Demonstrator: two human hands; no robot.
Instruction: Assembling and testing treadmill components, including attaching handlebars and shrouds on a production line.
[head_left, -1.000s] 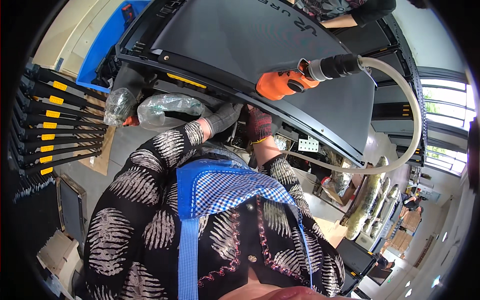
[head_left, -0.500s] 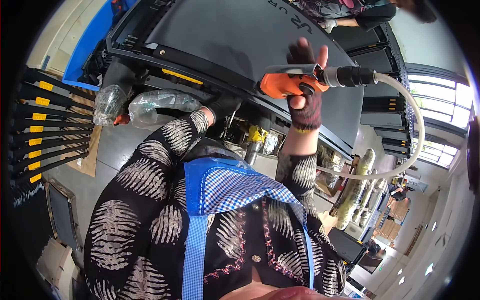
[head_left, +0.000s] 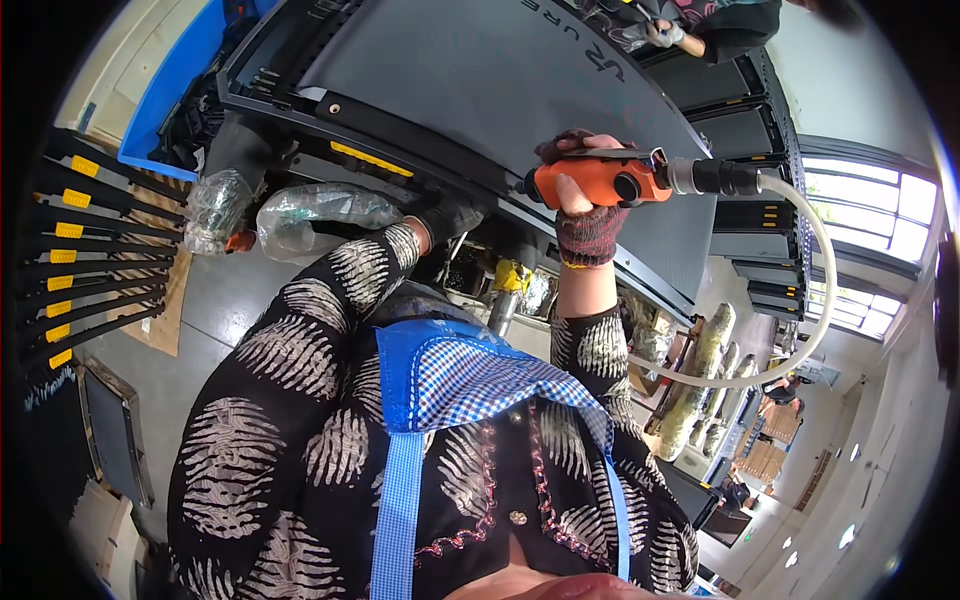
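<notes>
My right hand (head_left: 588, 222), in a dark red and black knit glove, is closed around an orange air tool (head_left: 600, 184). The thumb lies along its near side and the fingers bend over a metal lever on top. A dark tip points left, over the near edge of a large grey panel (head_left: 430, 80) in a black frame. From the tool's right end runs a pale hose (head_left: 829, 260). My left hand (head_left: 450, 214), in a dark glove, is at the frame's near edge, left of the tool; its fingers are hidden in shadow there.
Plastic-wrapped legs (head_left: 325, 212) stick out at the near left. Black bars with yellow labels (head_left: 66, 230) lie in a row at far left, below a blue bin (head_left: 155, 120). Stacked panels (head_left: 745, 210) stand at right. Across the panel, another person's gloved hand (head_left: 664, 34) shows.
My right hand's fingers, stretched out before, have folded over the tool's lever. The tool has shifted slightly right. The other person's hand has moved; my left hand stays about where it was.
</notes>
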